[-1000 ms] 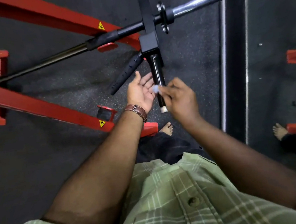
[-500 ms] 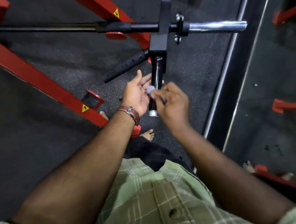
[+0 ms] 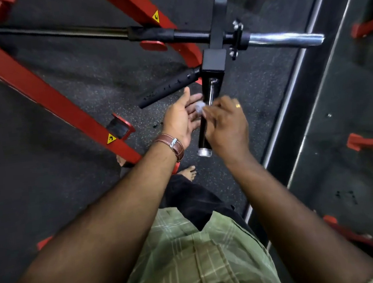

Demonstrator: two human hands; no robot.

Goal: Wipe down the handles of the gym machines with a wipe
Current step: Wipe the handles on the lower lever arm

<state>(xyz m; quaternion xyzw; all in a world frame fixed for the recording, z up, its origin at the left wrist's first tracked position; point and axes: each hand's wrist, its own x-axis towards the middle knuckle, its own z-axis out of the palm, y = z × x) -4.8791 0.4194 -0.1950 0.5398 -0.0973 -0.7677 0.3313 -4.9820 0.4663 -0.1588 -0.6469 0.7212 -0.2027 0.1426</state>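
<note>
Presently, the right hand pinches a small white wipe against the black handle, while the left hand, fingers straight, lies just beside that handle.

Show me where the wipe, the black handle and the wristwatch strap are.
wipe (image 3: 199, 106): head view, middle of the white wad.
black handle (image 3: 203, 131): head view, lower shaft.
wristwatch strap (image 3: 172, 144): head view, brown band on the left wrist.
</note>
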